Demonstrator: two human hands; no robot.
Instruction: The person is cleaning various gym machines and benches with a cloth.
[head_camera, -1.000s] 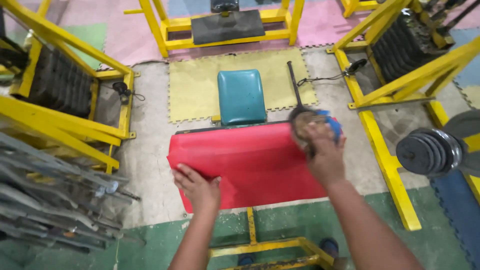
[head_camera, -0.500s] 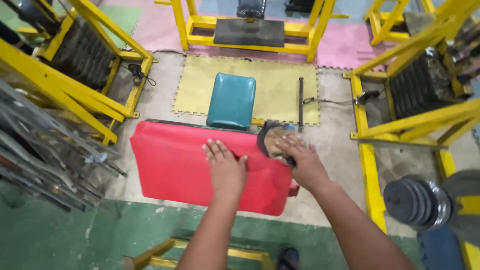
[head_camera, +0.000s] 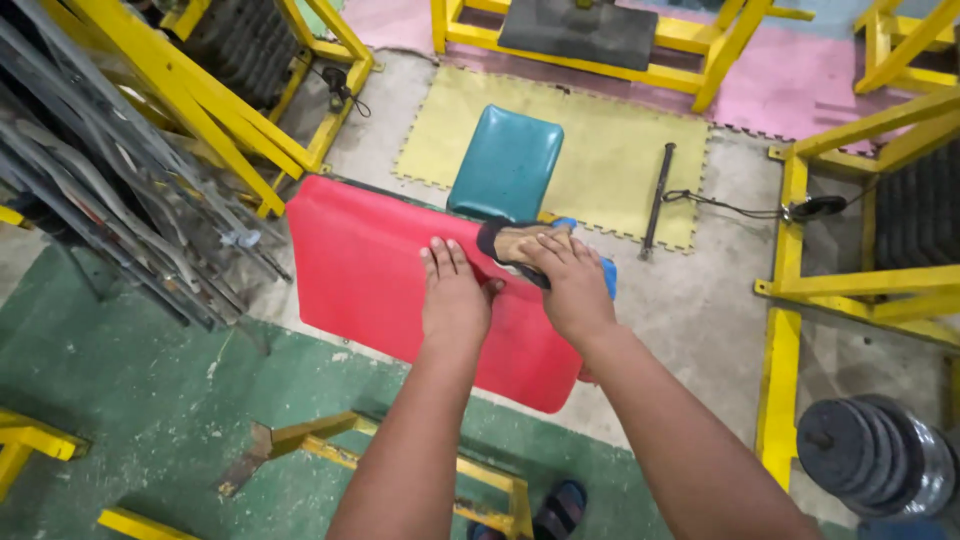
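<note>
A red padded bench cushion (head_camera: 360, 270) lies in front of me, with a teal seat pad (head_camera: 506, 162) just beyond it. My left hand (head_camera: 452, 292) rests flat on the red pad, fingers together. Beside it, my right hand (head_camera: 572, 285) presses on a dark-edged brown pad or cloth (head_camera: 510, 243) that lies on the pad's far right part. A bit of blue shows under my right hand's far side; what it belongs to I cannot tell.
Yellow steel frames (head_camera: 210, 110) with weight stacks stand left and right. Grey metal bars (head_camera: 110, 200) lean at left. A black cable handle bar (head_camera: 657, 198) lies on the yellow mat (head_camera: 620, 150). Weight plates (head_camera: 880, 455) sit at lower right. A yellow frame (head_camera: 400, 450) is below.
The view has swung so the red pad sits more to the left. My right hand with the brown pad slid leftward across the cushion toward my left hand, which stays flat.
</note>
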